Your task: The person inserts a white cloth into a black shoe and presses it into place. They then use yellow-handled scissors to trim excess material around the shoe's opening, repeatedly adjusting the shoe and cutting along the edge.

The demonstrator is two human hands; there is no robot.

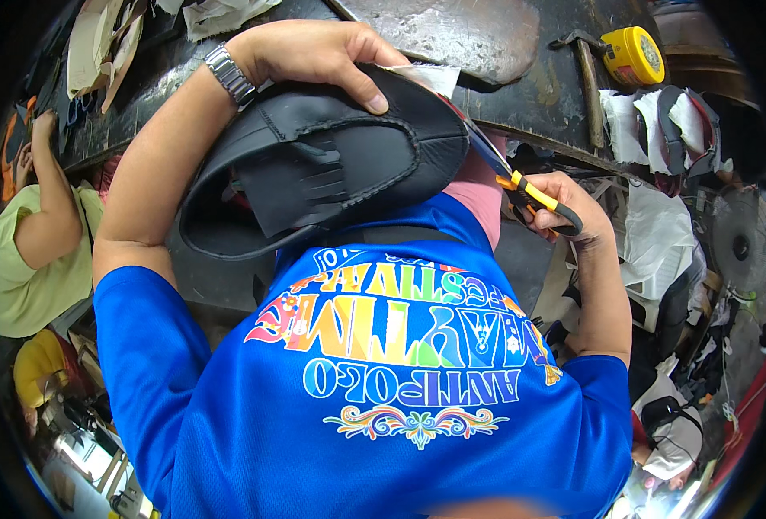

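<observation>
A black leather loafer upper (374, 164), with a fringed flap across its front, is held up before my chest. My left hand (322, 54), wearing a metal watch, grips it from the far side, thumb on the black leather and the other fingers hidden behind. White lining (435, 80) sticks out along the upper's far edge. In my right hand (569, 199) are scissors (540, 195) with yellow and black handles. Their blades lie along the toe-end edge of the upper; whether they bite into material I cannot tell.
The dark workbench (556, 108) carries a flat worn slab (461, 35), a hammer (589, 95) and a yellow tub (632, 56). More shoe pieces (673, 130) sit at its right edge. A person in light green (32, 251) works at left; a fan (740, 246) stands at right.
</observation>
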